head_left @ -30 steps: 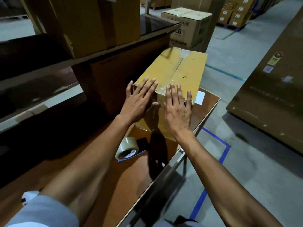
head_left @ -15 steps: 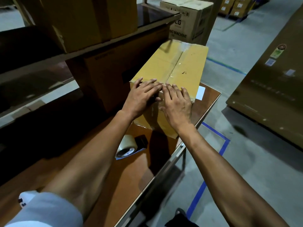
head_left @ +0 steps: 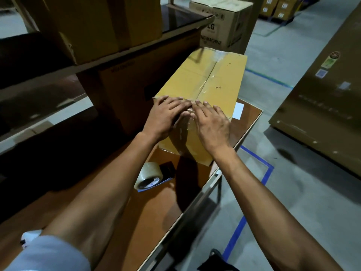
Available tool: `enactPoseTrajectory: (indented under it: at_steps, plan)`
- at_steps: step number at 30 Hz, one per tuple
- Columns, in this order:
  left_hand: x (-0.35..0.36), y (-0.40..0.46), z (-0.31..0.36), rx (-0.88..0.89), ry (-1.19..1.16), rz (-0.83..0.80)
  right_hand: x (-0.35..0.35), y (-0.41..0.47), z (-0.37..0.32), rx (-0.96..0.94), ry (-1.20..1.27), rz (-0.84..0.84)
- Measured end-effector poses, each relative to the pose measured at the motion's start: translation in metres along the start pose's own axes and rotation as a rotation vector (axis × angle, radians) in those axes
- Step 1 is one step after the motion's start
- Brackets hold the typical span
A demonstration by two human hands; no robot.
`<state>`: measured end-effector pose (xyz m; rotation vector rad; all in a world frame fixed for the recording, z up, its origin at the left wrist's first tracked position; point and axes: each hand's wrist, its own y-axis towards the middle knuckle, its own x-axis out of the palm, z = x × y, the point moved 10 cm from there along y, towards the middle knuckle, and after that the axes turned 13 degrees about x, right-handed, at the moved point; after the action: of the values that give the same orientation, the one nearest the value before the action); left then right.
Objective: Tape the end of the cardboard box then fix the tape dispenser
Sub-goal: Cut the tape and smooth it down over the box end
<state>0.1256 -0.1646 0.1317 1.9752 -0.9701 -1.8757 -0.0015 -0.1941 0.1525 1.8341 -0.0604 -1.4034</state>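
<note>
A yellow cardboard box (head_left: 214, 83) lies on the brown table (head_left: 156, 208), with clear tape along its top seam and down its near end. My left hand (head_left: 166, 116) and my right hand (head_left: 213, 124) press flat on the box's near top edge, fingertips almost meeting over the tape. A tape dispenser (head_left: 151, 176) with a roll of clear tape and a black handle lies on the table below the box, between my forearms, touched by neither hand.
A shelf rack (head_left: 121, 55) with big cardboard boxes stands close on the left. A white label (head_left: 238, 111) lies on the table right of the box. A washing-machine carton (head_left: 224, 24) stands behind. Large cartons (head_left: 322, 106) stand on the floor to the right.
Both hands slid inward along the near top edge of the box, from spread apart to fingertips almost meeting. The box and the dispenser have stayed put.
</note>
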Motion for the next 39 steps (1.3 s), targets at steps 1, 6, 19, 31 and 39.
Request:
enactPoseTrajectory:
  at_steps: [1,6,19,31,39]
  plan:
    - [0.000,0.000,-0.001,-0.017,-0.001,0.021,-0.003,0.001,0.000,0.035,0.032,0.034]
    - [0.001,-0.002,0.000,-0.014,-0.022,0.042,0.001,-0.004,-0.001,0.047,0.013,0.103]
    - [0.008,-0.010,0.006,0.069,0.072,-0.108,0.011,-0.015,-0.003,-0.064,-0.126,0.044]
    - [0.002,-0.008,0.003,-0.032,0.004,-0.009,0.014,-0.015,-0.001,-0.044,-0.136,0.121]
    - [0.013,-0.019,0.003,-0.010,0.153,-0.112,0.026,-0.021,-0.002,-0.057,-0.196,-0.014]
